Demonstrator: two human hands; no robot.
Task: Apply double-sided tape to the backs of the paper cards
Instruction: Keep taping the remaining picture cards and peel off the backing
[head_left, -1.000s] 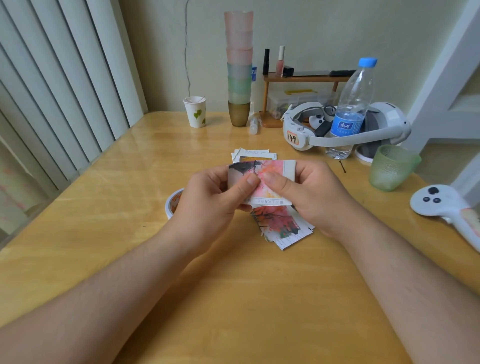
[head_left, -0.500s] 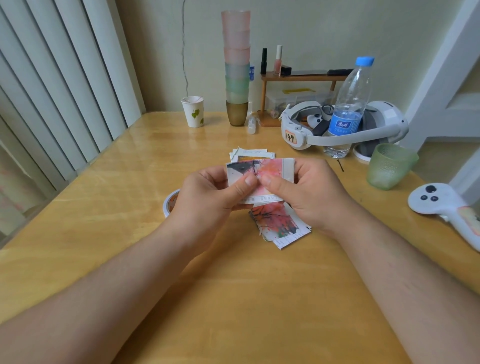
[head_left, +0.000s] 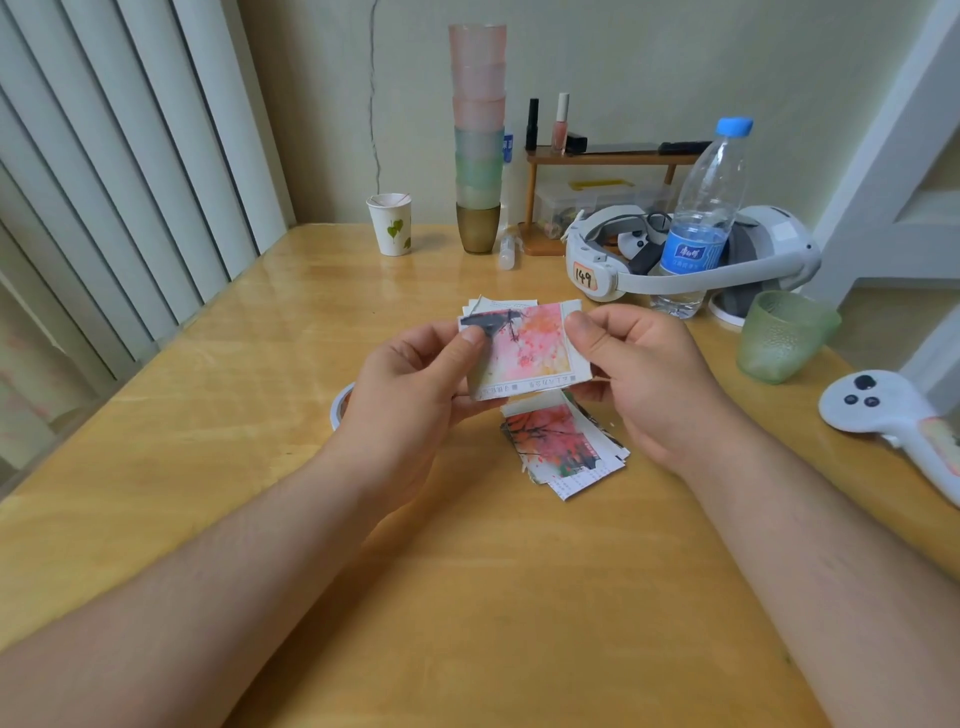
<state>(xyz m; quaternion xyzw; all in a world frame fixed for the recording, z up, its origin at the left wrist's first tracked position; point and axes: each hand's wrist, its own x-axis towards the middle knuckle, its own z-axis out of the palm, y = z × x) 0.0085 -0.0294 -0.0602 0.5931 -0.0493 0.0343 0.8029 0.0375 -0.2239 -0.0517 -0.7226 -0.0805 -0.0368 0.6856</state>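
A paper card (head_left: 524, 351) with a pink and orange picture is held above the table, picture side towards me. My left hand (head_left: 415, 379) pinches its left edge, thumb on the front. My right hand (head_left: 649, 374) pinches its right edge. Below it a loose pile of cards (head_left: 563, 447) lies on the table, the top one showing red leaves. More cards (head_left: 511, 304) peek out behind the held one. A white tape roll (head_left: 340, 408) is mostly hidden behind my left hand.
The wooden table (head_left: 467, 597) carries a paper cup (head_left: 390, 224), a tall stack of tumblers (head_left: 478, 140), a water bottle (head_left: 701, 218), a white headset (head_left: 675, 260), a green glass cup (head_left: 779, 338) and a white controller (head_left: 893, 415). Blinds hang at the left.
My two thumbs, which met at the middle of the card, have slid apart to its left and right edges. The card stays in the same place.
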